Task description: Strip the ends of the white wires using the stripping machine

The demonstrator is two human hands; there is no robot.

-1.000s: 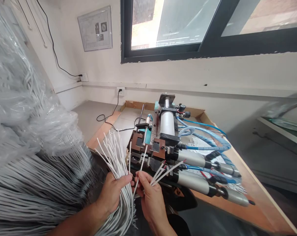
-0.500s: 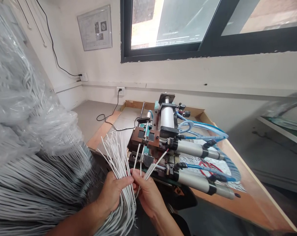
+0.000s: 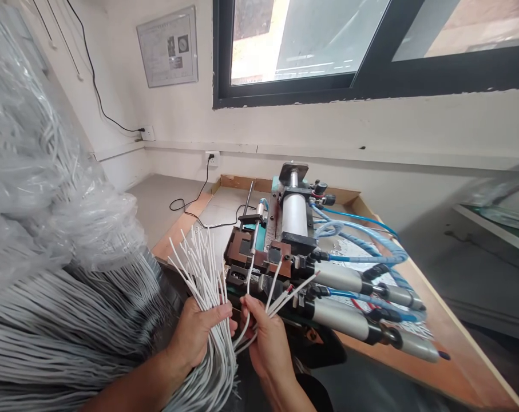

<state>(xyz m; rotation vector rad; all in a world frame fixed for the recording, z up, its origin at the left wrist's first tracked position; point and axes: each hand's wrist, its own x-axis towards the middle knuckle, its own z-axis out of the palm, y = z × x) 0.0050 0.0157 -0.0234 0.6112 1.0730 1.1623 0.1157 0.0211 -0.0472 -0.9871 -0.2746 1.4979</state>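
Observation:
My left hand (image 3: 199,329) is closed round a thick bundle of white cables (image 3: 203,274), whose cut ends fan out above the thumb. Just to its right, my right hand (image 3: 265,332) grips several white cables (image 3: 280,298). One of them, pinched between thumb and fingertips, points up into the gap of a pneumatic wire-stripping machine (image 3: 263,257). The others lean right across the machine's front; reddish tips show on a few. Between both hands, the cables loop downward. Some fingers of each hand are hidden behind the cables.
To the left hangs a large mass of grey-white cables (image 3: 62,343) under clear plastic wrap (image 3: 79,223). The machine's silver cylinders (image 3: 340,320) and blue air hoses (image 3: 371,260) stick out to the right. White scraps lie in the wooden-edged tray (image 3: 460,326). A black cord (image 3: 190,214) crosses the bench.
My right hand has moved slightly right, away from the left, and its cables now fan wider. The machine's jaws have moved apart and the cylinder rods reach further right.

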